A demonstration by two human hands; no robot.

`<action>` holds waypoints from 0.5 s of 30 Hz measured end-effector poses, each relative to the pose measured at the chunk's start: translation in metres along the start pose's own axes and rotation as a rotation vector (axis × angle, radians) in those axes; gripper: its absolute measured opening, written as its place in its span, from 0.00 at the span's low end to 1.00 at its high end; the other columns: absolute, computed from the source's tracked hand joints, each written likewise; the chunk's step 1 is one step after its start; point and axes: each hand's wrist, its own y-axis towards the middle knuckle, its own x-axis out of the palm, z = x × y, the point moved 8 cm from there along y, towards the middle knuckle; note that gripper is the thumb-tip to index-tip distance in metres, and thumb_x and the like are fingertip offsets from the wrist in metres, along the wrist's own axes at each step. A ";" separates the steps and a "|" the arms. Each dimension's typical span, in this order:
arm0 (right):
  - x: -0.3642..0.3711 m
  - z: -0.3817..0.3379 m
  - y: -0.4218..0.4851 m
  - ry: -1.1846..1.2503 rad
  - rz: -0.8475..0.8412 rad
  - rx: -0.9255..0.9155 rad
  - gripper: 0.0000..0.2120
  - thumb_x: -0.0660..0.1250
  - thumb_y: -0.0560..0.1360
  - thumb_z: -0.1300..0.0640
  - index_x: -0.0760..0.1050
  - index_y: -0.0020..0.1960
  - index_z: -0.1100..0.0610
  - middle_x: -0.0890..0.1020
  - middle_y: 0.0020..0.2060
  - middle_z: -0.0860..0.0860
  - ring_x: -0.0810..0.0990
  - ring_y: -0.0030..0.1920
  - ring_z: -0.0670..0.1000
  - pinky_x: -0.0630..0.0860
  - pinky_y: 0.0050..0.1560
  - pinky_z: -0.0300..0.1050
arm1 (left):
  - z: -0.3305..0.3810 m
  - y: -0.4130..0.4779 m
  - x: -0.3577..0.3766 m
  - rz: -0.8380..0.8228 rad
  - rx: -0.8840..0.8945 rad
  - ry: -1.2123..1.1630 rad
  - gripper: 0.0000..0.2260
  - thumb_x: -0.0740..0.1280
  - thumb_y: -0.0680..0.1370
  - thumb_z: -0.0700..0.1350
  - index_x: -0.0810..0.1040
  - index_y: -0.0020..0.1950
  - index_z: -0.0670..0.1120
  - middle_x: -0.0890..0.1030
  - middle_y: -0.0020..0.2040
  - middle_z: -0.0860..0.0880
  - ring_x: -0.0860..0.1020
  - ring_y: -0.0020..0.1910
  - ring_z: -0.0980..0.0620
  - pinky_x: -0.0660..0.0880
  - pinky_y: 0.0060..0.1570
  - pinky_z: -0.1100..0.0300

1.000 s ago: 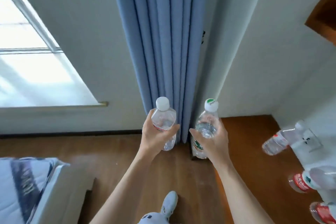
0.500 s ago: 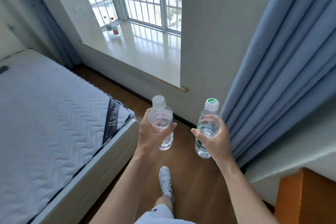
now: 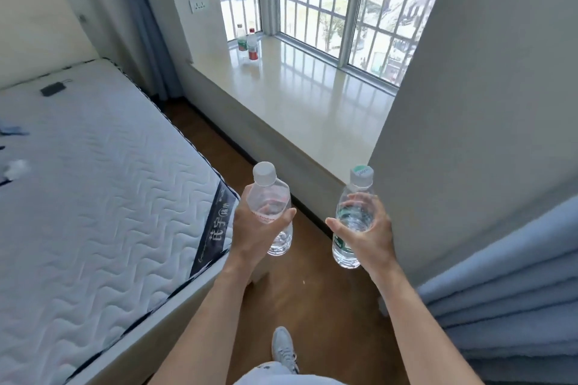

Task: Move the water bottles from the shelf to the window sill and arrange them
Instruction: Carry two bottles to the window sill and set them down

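A person's two bare forearms reach forward over a wooden floor (image 3: 312, 291), one grey shoe (image 3: 283, 350) showing below. Each hand carries one upright water bottle, two in all, held apart in the air between bed and wall. The left hand (image 3: 255, 231) is wrapped round the white-capped bottle (image 3: 270, 197), thumb across its red-printed label. The right hand (image 3: 370, 236) grips the green-capped bottle (image 3: 355, 212), fingers curled round its upper half. Both bottles are clear plastic with water visible inside; how full they are cannot be told.

To the left lies one quilted white mattress (image 3: 93, 181) with a small dark object (image 3: 51, 90) near its far end. To the right hangs a blue curtain (image 3: 500, 291).

Beyond, the pale, glossy window sill (image 3: 312, 109) holds two more bottles, standing upright just beside each other in its far left corner: a green-labelled bottle (image 3: 240, 40) and a red-labelled bottle (image 3: 252, 47). Behind them is the barred window (image 3: 312, 9), with one wall socket (image 3: 199, 5) to its left.
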 end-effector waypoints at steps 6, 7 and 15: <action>0.051 -0.013 0.102 -0.013 -0.024 -0.020 0.26 0.84 0.63 0.57 0.75 0.56 0.51 0.84 0.47 0.46 0.84 0.46 0.46 0.84 0.49 0.51 | -0.013 0.107 0.001 0.026 -0.024 -0.005 0.25 0.80 0.66 0.37 0.74 0.57 0.47 0.79 0.48 0.57 0.78 0.45 0.67 0.73 0.44 0.76; 0.059 -0.013 0.115 -0.010 -0.031 -0.021 0.26 0.84 0.63 0.57 0.75 0.56 0.51 0.84 0.47 0.45 0.84 0.46 0.46 0.84 0.50 0.51 | -0.015 0.121 0.000 0.035 -0.027 -0.004 0.25 0.81 0.66 0.38 0.74 0.57 0.47 0.79 0.48 0.57 0.78 0.45 0.68 0.73 0.44 0.76; 0.113 -0.001 0.207 -0.007 -0.123 -0.014 0.26 0.84 0.64 0.56 0.74 0.55 0.48 0.84 0.46 0.42 0.84 0.47 0.46 0.83 0.51 0.53 | -0.041 0.210 0.001 0.111 -0.055 0.015 0.25 0.81 0.65 0.39 0.75 0.58 0.45 0.80 0.49 0.53 0.79 0.48 0.60 0.73 0.44 0.76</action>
